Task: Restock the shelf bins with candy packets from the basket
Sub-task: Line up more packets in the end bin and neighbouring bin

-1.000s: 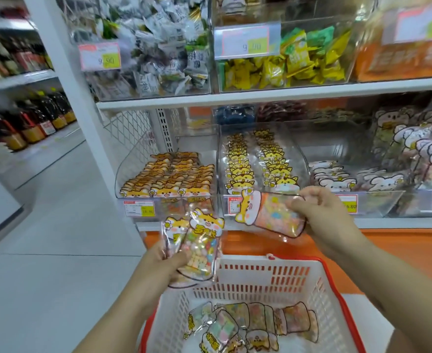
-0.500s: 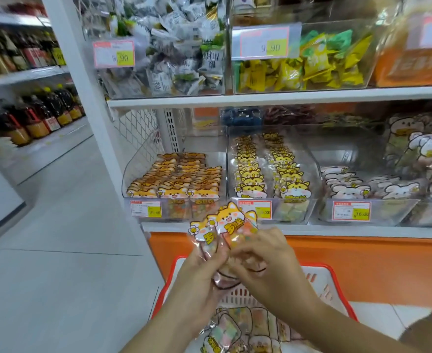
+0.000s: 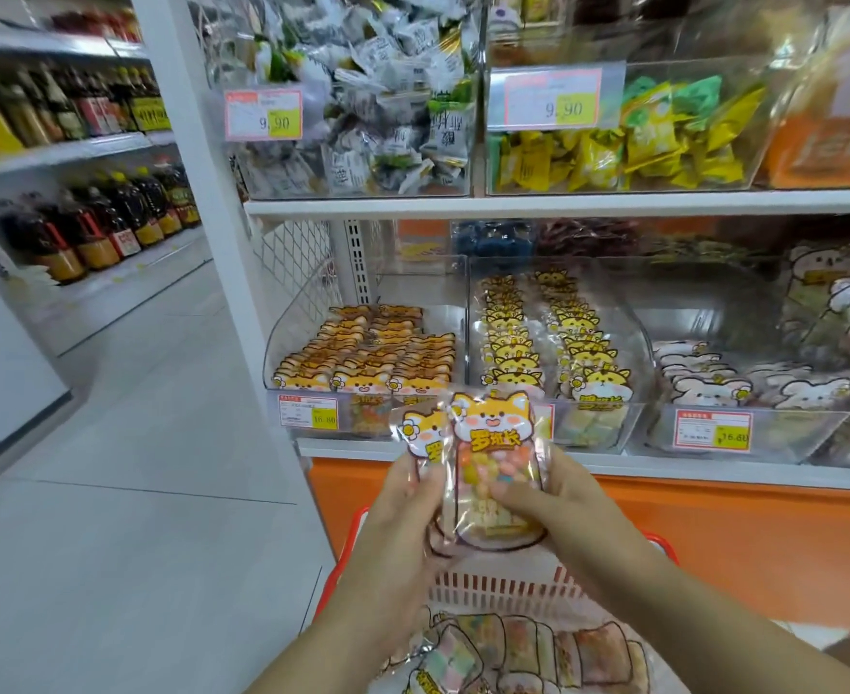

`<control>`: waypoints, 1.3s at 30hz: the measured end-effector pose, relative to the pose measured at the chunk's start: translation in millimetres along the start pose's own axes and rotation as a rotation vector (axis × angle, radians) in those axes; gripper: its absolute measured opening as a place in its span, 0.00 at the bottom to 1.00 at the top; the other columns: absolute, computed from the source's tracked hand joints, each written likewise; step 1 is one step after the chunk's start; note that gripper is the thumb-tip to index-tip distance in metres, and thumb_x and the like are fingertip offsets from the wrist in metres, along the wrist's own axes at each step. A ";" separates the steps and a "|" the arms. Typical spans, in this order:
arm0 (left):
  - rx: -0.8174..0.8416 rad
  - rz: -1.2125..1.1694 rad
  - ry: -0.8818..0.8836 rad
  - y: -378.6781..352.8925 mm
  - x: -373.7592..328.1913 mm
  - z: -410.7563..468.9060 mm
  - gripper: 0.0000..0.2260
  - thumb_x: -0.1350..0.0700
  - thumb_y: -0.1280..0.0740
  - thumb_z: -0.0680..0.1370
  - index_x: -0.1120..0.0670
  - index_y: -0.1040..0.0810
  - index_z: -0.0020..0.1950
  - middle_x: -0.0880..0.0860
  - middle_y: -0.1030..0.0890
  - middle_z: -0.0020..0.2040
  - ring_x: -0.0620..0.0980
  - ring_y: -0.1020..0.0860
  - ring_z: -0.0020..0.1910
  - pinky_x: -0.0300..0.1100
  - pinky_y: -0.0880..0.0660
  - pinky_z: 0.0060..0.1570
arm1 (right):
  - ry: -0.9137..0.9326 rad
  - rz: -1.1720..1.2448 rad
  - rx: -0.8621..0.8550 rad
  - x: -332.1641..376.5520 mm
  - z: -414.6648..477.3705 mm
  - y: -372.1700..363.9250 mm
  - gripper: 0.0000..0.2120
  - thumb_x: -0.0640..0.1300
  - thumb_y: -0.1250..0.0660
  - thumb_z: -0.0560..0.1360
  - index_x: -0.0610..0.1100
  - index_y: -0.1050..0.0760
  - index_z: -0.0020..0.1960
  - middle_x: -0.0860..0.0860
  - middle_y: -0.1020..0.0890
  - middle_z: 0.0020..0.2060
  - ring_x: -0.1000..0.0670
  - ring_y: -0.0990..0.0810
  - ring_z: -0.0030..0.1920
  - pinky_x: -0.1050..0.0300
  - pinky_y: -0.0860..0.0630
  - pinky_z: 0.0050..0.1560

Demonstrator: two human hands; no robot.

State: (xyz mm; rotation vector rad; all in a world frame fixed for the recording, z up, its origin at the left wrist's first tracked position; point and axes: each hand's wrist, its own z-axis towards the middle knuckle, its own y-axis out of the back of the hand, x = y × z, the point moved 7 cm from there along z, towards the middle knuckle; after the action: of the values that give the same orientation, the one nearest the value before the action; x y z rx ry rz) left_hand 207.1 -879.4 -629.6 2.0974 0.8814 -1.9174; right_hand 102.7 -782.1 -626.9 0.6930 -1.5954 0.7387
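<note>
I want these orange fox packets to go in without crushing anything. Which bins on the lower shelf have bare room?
The orange fox bin is packed at the front; bare floor shows only behind its rows. The yellow cat bin is filled front to back. The white bear bin is bare behind its packets. Both hands hold the packets above the basket.

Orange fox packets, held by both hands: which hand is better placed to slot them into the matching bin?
Left, probably. The left hand sits nearly under the orange fox bin at the lower shelf's left end; the right hand, gripping the front packet, is below the yellow bin.
</note>
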 end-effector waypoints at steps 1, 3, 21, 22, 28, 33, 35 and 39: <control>0.008 0.098 -0.028 -0.4 0.1 0.2 0.18 0.43 0.31 0.77 0.44 0.26 0.65 0.48 0.16 0.57 0.50 0.17 0.57 0.56 0.25 0.63 | 0.042 -0.084 0.009 3.9 -1.7 -3.9 0.20 0.41 0.27 0.73 0.45 0.27 0.63 0.49 0.14 0.53 0.47 0.16 0.55 0.50 0.21 0.60; 0.017 0.206 -0.068 -1.8 1.4 -1.6 0.26 0.45 0.26 0.74 0.41 0.31 0.69 0.43 0.17 0.59 0.45 0.19 0.59 0.48 0.22 0.61 | 0.074 -0.163 0.056 5.6 -5.2 -13.5 0.18 0.37 0.31 0.77 0.47 0.29 0.64 0.52 0.15 0.54 0.50 0.16 0.56 0.57 0.21 0.56; 0.073 0.924 -0.345 49.3 -80.1 22.5 0.29 0.59 0.24 0.72 0.29 0.30 0.58 0.33 0.23 0.62 0.31 0.27 0.64 0.42 0.24 0.63 | 0.367 -1.121 0.304 117.2 13.7 -45.4 0.28 0.54 0.20 0.67 0.56 0.25 0.64 0.60 0.18 0.53 0.60 0.20 0.53 0.66 0.24 0.52; 0.050 0.994 -0.391 50.7 -88.5 25.6 0.28 0.57 0.24 0.73 0.27 0.31 0.57 0.33 0.23 0.61 0.32 0.26 0.63 0.42 0.23 0.61 | 0.393 -1.156 0.299 122.9 16.7 -54.3 0.27 0.54 0.21 0.67 0.56 0.25 0.64 0.61 0.18 0.54 0.62 0.21 0.54 0.68 0.25 0.52; 0.011 1.183 -0.563 58.8 -126.4 62.8 0.20 0.53 0.27 0.73 0.36 0.29 0.60 0.36 0.23 0.57 0.39 0.25 0.61 0.44 0.25 0.60 | 0.467 -1.104 0.236 145.1 53.4 -73.6 0.20 0.41 0.27 0.74 0.56 0.21 0.63 0.64 0.17 0.47 0.65 0.21 0.44 0.67 0.24 0.44; -0.145 1.110 -0.682 67.1 -157.5 121.0 0.28 0.54 0.26 0.74 0.37 0.33 0.68 0.42 0.26 0.64 0.44 0.26 0.64 0.51 0.27 0.64 | 0.655 -1.224 -0.070 168.7 90.0 -62.8 0.26 0.37 0.33 0.75 0.60 0.24 0.67 0.62 0.16 0.51 0.63 0.19 0.48 0.67 0.24 0.53; -0.215 1.153 -0.656 74.5 -165.0 147.6 0.30 0.52 0.26 0.75 0.41 0.35 0.73 0.44 0.29 0.68 0.48 0.27 0.67 0.53 0.28 0.66 | 0.687 -1.335 -0.172 169.6 110.0 -53.6 0.26 0.37 0.33 0.75 0.58 0.25 0.69 0.58 0.18 0.60 0.55 0.20 0.59 0.57 0.24 0.63; -0.257 1.382 -0.460 90.4 -161.9 197.7 0.21 0.51 0.30 0.78 0.45 0.27 0.70 0.48 0.28 0.69 0.52 0.26 0.64 0.52 0.27 0.64 | 0.577 -1.575 -0.216 147.0 149.9 -37.0 0.26 0.42 0.33 0.76 0.59 0.30 0.71 0.58 0.22 0.67 0.51 0.23 0.65 0.50 0.24 0.64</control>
State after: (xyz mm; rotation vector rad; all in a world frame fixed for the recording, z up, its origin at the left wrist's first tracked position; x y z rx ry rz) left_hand 85.5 -1100.8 -531.2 1.2941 -0.3840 -1.2352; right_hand 19.5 -927.5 -495.1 1.1471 -0.2719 -0.4011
